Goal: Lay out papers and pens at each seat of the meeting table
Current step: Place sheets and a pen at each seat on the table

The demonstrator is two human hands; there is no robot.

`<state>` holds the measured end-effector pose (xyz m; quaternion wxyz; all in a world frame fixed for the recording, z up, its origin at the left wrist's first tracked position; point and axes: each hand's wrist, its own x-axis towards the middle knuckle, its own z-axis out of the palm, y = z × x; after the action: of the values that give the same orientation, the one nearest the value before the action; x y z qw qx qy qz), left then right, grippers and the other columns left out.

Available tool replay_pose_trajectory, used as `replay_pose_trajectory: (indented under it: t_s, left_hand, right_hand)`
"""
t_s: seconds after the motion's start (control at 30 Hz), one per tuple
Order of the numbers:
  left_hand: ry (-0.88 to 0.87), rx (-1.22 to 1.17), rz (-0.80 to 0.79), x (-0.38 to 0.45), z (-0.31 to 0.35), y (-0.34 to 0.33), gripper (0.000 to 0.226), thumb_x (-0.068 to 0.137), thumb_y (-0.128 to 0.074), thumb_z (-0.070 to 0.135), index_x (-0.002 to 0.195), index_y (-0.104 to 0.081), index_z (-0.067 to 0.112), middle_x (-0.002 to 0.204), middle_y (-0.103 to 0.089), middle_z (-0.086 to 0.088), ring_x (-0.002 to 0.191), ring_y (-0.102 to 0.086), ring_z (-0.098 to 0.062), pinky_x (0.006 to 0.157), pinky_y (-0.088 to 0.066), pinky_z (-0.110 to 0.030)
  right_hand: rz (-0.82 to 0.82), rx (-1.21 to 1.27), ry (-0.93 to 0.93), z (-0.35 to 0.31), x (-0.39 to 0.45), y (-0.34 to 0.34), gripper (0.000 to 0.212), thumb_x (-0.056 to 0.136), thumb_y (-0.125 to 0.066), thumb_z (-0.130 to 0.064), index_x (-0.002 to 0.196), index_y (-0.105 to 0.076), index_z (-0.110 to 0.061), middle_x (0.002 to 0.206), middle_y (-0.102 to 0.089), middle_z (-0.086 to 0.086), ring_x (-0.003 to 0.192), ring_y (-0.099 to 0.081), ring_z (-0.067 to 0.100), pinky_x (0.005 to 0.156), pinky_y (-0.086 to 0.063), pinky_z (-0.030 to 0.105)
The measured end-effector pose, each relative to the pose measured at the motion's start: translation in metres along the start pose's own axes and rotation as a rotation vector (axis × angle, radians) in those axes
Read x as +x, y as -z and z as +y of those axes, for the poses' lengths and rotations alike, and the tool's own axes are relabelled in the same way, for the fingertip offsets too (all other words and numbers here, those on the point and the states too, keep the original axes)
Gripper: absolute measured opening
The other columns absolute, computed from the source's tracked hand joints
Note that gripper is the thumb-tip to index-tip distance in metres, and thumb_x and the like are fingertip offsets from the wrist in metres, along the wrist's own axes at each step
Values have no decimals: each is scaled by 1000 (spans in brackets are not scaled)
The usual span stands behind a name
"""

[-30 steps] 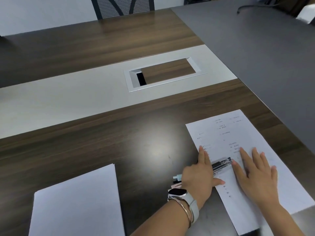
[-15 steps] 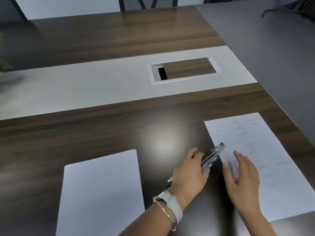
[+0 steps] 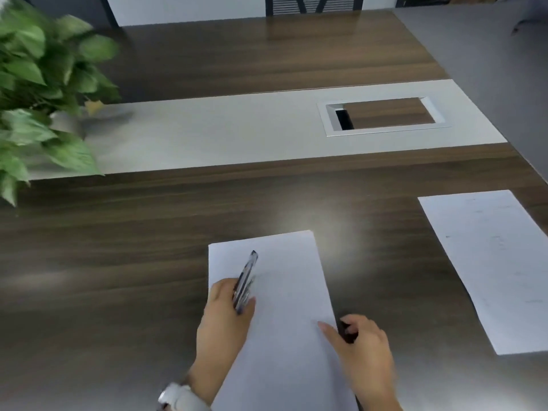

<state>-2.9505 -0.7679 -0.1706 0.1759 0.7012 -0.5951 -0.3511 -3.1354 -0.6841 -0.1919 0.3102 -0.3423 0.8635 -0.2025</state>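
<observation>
The left hand (image 3: pixel 226 310) grasps a bundle of clear-barrelled pens (image 3: pixel 245 281) over a blank white paper sheet (image 3: pixel 284 292) near the bench's (image 3: pixel 118 262) near edge. The right hand (image 3: pixel 363 348) touches that sheet's right edge; whether its curled fingers hold anything I cannot tell.

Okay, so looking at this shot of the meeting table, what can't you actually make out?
- Head view: how many clear-barrelled pens the left hand holds; motion blur merges them.
- What the right hand grips: a dark object, mostly covered by curled fingers.
- Print on the white sheet at right: too faint and small, its corner cut by the frame edge.
- The green leafy plant: its pot is blurred and hidden by leaves.
</observation>
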Motion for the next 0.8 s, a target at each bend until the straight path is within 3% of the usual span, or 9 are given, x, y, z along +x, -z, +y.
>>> replay_pose_trajectory:
  t_s: [0.13,0.23,0.37,0.43,0.5,0.57,0.7,0.8]
  left_hand:
    - [141,-178,70,-11,-38,15,38,84,-64,14,121,-56,19,113,-47,4,106,-50,-19,77,-57,-41]
    - [204,-273,43,-12,-54,14,24,81,-60,7,105,-62,9,104,-55,-11,102,-51,-31,48,-51,-18]
    - [195,-291,36,-11,-57,13,25,82,-58,5,106,-63,10,106,-54,-14,84,-58,-28,40,-45,-11]
    - [176,-288,45,-13,-53,16,27,83,-58,5,109,-62,10,110,-53,-12,84,-58,-24,44,-48,-12]
    - [137,-239,61,-14,-49,18,34,84,-59,8,118,-59,12,119,-52,-8,92,-51,-14,65,-56,-24]
    - [88,-137,43,-14,-36,18,46,87,-61,19,131,-49,17,130,-46,-1,97,-46,-7,82,-48,-27]
    - [-194,83,-84,-15,18,0,60,86,-60,41,139,-39,24,142,-38,8,111,-54,-9,87,-44,-21]
    - [-443,327,-297,-13,65,-39,66,88,-51,53,145,-27,28,150,-22,18,118,-52,-7,88,-44,-22]
  right_hand:
    - [-24,-78,-71,-5,-7,-5,27,77,-66,-50,88,-58,-27,91,-58,-6,101,-51,21,80,-39,34]
    - [-13,33,-119,-7,-9,-6,19,79,-67,-43,73,-56,-29,82,-61,-6,95,-55,24,82,-39,37]
    - [2,174,-135,-5,-9,-5,19,81,-68,-36,65,-61,-30,75,-66,-4,83,-61,24,78,-46,36]
    - [23,247,-125,-4,-10,-3,17,83,-67,-31,67,-65,-26,76,-68,-2,79,-60,22,70,-44,32]
    - [54,323,-121,-4,-9,5,16,84,-66,-26,68,-68,-21,73,-67,-2,77,-59,22,65,-39,29]
    - [91,390,-131,-2,-3,18,16,83,-67,-24,68,-69,-18,71,-67,0,76,-59,23,67,-39,29]
    - [160,450,-164,13,26,56,14,83,-68,-24,73,-70,-15,76,-68,3,79,-59,25,71,-40,29]
    - [204,426,-162,31,54,84,17,84,-67,-26,78,-71,-11,78,-67,4,79,-59,24,71,-39,29]
